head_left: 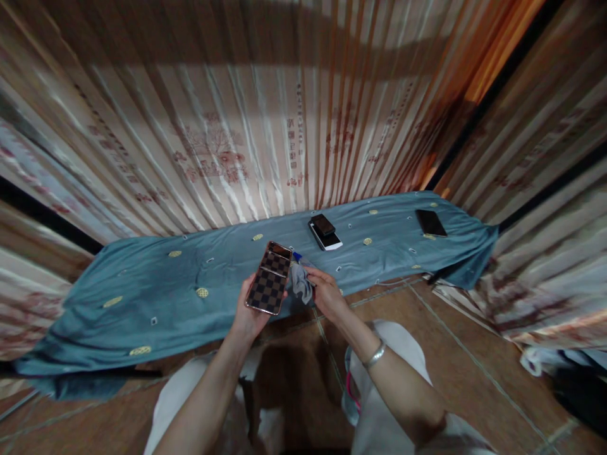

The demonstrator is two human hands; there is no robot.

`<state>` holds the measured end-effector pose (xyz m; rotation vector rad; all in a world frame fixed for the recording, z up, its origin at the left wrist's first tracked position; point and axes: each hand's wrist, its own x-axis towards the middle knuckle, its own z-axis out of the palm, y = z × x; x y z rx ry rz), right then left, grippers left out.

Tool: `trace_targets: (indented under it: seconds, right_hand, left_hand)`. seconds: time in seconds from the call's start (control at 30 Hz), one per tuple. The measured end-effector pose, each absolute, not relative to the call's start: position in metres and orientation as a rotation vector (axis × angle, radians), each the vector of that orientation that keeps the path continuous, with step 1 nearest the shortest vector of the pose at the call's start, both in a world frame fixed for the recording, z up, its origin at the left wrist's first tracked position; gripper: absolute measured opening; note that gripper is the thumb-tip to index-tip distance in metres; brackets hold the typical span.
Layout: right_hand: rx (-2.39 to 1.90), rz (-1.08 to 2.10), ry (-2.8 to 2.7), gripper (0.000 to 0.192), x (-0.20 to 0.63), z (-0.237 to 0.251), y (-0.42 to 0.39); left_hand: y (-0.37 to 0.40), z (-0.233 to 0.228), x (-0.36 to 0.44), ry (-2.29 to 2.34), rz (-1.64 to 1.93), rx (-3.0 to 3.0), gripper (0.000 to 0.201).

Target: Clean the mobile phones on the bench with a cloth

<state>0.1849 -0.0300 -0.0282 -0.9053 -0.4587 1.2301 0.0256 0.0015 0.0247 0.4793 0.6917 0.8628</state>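
Note:
My left hand (250, 311) grips an unfolded flip phone (269, 279) by its lower edges. Brown and black checks cover the phone's back, and a crease runs across it near the top. Just right of the phone, my right hand (326, 289) is closed on a crumpled grey cloth (300, 282). A small blue-tipped item (296, 255) sticks out above the cloth beside the phone's upper corner; its kind is unclear, and the fingers and cloth hide the rest. A silver bracelet (375, 354) circles my right wrist.
A blue-green cloth (227, 265) with yellow patterns covers the long low table. On it lie a small black device (324, 224) stacked on a white-edged phone (332, 242), and a dark tablet-like slab (430, 222) farther right. Printed curtains (265, 139) hang behind, with dark poles at both sides.

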Motion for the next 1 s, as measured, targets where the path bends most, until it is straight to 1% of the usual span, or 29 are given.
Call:
trace_targets:
  seconds: [0.1,0.23,0.4,0.63,0.87,1.0]
  right_hand:
    - [-0.871,1.213,-0.406,0.020,0.185,-0.026,-0.029]
    - [-0.811,1.219,-0.450,0.029,0.186,-0.021,-0.027]
    - [-0.806,1.202,-0.459,0.029,0.191,-0.020,-0.024]
    - [-0.949,1.056,-0.475,0.030,0.209,-0.030,-0.013]
    - [-1.125,0.788,-0.783,0.032,0.215,-0.026,-0.015]
    - [-1.109,0.830,-0.807,0.033,0.213,-0.019,-0.019]
  left_hand:
    - [-0.001,0.023,0.026,0.704,0.867,0.466,0.033]
    - [-0.008,0.022,0.032,0.746,0.891,0.452,0.025]
    - [-0.014,0.018,0.040,0.699,0.790,0.514,0.031]
    - [-0.019,0.012,0.041,0.704,0.704,0.590,0.050]
    - [-0.023,0.005,0.046,0.800,0.781,0.788,0.090]
    - [-0.019,0.001,0.046,0.883,0.892,1.003,0.098]
